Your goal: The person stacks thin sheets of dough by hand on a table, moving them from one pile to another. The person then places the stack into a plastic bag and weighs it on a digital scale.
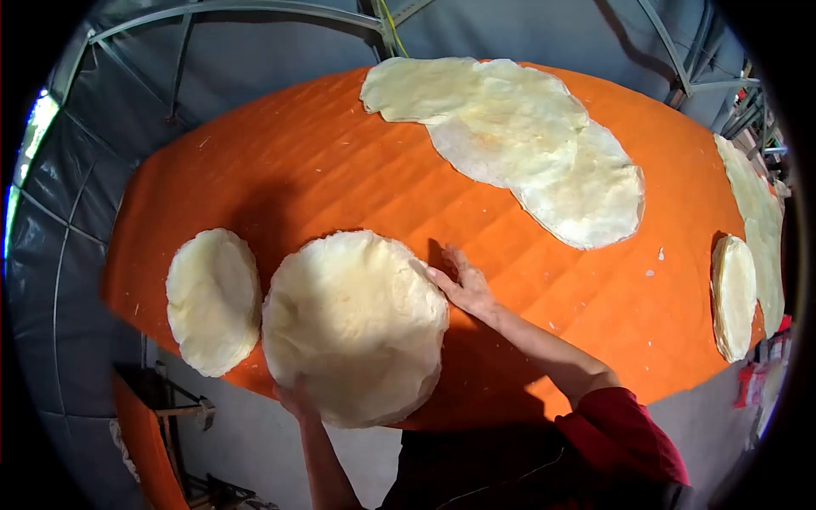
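Round stack [357,323] of thin, pale, floury sheets, ragged-edged; located at the near edge of the orange counter [331,174], directly before you, its closest rim reaching the counter's border. Your right hand [463,280]: at the round stack's right rim, fingers spread wide, thumb against the edge, nothing enclosed. Your left hand [297,399]: at the round stack's near-left rim, blurred; you cannot tell from this view whether its fingers grip the edge or merely rest there. Second stack [212,302]: just beside the round stack on its left, same pale make. Overlapping sheets [535,140]: laid flat beyond the round stack and to its right, apart from it. Third stack [735,297]: well to the right of the round stack, layered edge showing. Long pale layer [756,225]: farther right of the round stack, beyond that third one.
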### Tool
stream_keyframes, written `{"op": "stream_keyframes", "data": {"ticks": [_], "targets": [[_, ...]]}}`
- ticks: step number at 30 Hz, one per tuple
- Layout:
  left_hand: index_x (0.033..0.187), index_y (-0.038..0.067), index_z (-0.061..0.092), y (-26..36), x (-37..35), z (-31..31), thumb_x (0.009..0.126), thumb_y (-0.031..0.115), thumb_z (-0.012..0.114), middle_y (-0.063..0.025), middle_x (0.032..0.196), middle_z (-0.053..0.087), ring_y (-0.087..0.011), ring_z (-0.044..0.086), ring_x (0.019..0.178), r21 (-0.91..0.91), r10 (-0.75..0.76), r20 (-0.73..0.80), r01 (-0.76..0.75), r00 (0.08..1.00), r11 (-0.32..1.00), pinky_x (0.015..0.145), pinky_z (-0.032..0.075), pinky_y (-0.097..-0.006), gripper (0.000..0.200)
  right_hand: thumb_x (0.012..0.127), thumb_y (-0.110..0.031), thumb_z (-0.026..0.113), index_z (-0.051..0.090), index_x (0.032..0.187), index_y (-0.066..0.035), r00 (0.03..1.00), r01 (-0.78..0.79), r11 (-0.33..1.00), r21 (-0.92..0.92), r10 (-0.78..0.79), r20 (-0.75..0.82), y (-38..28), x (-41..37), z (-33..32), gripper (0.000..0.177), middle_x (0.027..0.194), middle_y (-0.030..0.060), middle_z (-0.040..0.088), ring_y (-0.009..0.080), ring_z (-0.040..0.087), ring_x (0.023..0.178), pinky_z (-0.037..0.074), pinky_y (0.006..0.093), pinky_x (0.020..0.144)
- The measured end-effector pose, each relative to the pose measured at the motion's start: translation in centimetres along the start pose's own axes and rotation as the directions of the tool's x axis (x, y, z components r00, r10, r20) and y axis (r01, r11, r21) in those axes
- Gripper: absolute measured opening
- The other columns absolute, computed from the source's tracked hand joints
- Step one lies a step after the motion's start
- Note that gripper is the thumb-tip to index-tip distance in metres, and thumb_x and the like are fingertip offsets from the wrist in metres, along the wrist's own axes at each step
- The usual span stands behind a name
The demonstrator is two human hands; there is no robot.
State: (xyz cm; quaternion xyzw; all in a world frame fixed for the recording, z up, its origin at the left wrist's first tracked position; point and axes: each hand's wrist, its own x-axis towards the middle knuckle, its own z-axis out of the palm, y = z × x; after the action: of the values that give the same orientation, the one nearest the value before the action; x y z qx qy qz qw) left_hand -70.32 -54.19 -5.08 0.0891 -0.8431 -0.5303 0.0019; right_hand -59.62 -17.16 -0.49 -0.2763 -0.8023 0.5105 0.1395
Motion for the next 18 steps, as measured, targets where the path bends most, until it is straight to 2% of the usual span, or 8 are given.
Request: {"op": "stream_keyframes", "data": {"ticks": [5,8,11,13,14,16,17,18], "targets": [[0.109,-0.004,0.045,1.3,1.2,-1.1,0.058,0.019,0.069,-0.017,0.102,0.053,-0.0317,0.052,0.091,0.271,-0.072,-0.053,0.084,0.996,0.959,0.081,0.041,-0.0372,0.06,0.074,-0.043,0.06,0.03,0.123,0.005,0.985,0.102,0.992,-0.08,-0.09,0.146,-1.9,2.5,2.4,0.075,0.119,0.0234,0.043,0.0342,0.039,0.113,0.035,0.0363,0.093],[0.107,-0.003,0.047,-1.3,1.0,-2.4,0.054,0.013,0.067,-0.0153,0.102,0.054,-0.0297,0.052,0.092,0.224,0.017,0.074,-0.033,0.997,0.974,0.082,0.041,-0.0362,0.059,0.073,-0.039,0.061,0.033,0.123,0.004,0.991,0.101,0.904,-0.415,-0.052,0.127,-1.0,3.7,4.6,0.072,0.118,0.0202,0.046,0.0335,0.044,0.108,0.037,0.0342,0.09],[0.107,-0.002,0.048,2.2,-0.1,-2.7,0.05,0.007,0.063,-0.0132,0.102,0.054,-0.0266,0.053,0.092,-0.021,-0.016,0.272,0.022,0.962,1.0,0.082,0.041,-0.0349,0.06,0.072,-0.043,0.056,0.04,0.117,0.005,0.991,-0.04,0.981,-0.191,0.063,0.117,-1.1,4.8,2.2,0.068,0.109,0.0171,0.05,0.031,0.046,0.103,0.037,0.0321,0.09],[0.108,-0.002,0.047,2.0,0.1,-2.9,0.049,0.005,0.061,-0.0115,0.103,0.054,-0.0248,0.052,0.091,-0.031,-0.007,0.285,0.017,0.959,0.999,0.082,0.041,-0.0344,0.061,0.069,-0.031,0.06,0.043,0.114,0.0,0.948,0.259,0.73,-0.632,-0.316,0.024,0.7,5.3,-1.9,0.057,0.108,0.0157,0.051,0.0301,0.048,0.099,0.039,0.0374,0.086],[0.108,-0.002,0.046,1.4,0.1,-3.0,0.048,0.004,0.059,-0.0107,0.104,0.053,-0.0239,0.052,0.091,-0.035,-0.007,0.288,0.018,0.958,0.999,0.081,0.042,-0.0341,0.062,0.069,-0.024,0.059,0.044,0.112,-0.002,0.984,0.139,0.556,-0.819,-0.169,0.052,0.1,5.1,-4.6,0.05,0.114,0.0135,0.047,0.0302,0.042,0.107,0.034,0.0449,0.088],[0.11,-0.002,0.044,-0.5,0.3,-3.3,0.049,0.003,0.062,-0.0112,0.106,0.052,-0.0233,0.052,0.092,-0.051,0.052,0.24,-0.041,0.969,0.998,0.081,0.042,-0.0332,0.064,0.075,-0.016,0.05,0.031,0.124,-0.002,0.974,0.048,0.29,-0.956,-0.225,-0.019,5.2,4.2,-8.6,0.054,0.128,0.0162,0.03,0.0329,0.029,0.118,0.026,0.0525,0.093],[0.111,-0.002,0.042,-1.1,0.3,-3.2,0.05,0.003,0.063,-0.0115,0.106,0.051,-0.023,0.052,0.092,-0.06,0.082,0.21,-0.071,0.974,0.996,0.081,0.042,-0.0327,0.065,0.076,-0.019,0.05,0.022,0.13,-0.001,0.997,-0.045,0.146,-0.988,-0.052,-0.053,6.3,3.8,-10.8,0.063,0.133,0.0187,0.023,0.0346,0.023,0.122,0.022,0.0532,0.096],[0.113,-0.002,0.041,-1.2,0.2,-2.7,0.051,0.001,0.064,-0.0114,0.106,0.051,-0.0226,0.051,0.092,-0.087,0.078,0.129,-0.067,0.989,0.994,0.081,0.042,-0.0324,0.065,0.074,-0.02,0.053,0.02,0.131,-0.001,0.995,-0.1,0.169,-0.981,0.017,-0.098,8.3,4.1,-12.9,0.069,0.134,0.0209,0.021,0.0357,0.02,0.124,0.021,0.0533,0.096]]}}
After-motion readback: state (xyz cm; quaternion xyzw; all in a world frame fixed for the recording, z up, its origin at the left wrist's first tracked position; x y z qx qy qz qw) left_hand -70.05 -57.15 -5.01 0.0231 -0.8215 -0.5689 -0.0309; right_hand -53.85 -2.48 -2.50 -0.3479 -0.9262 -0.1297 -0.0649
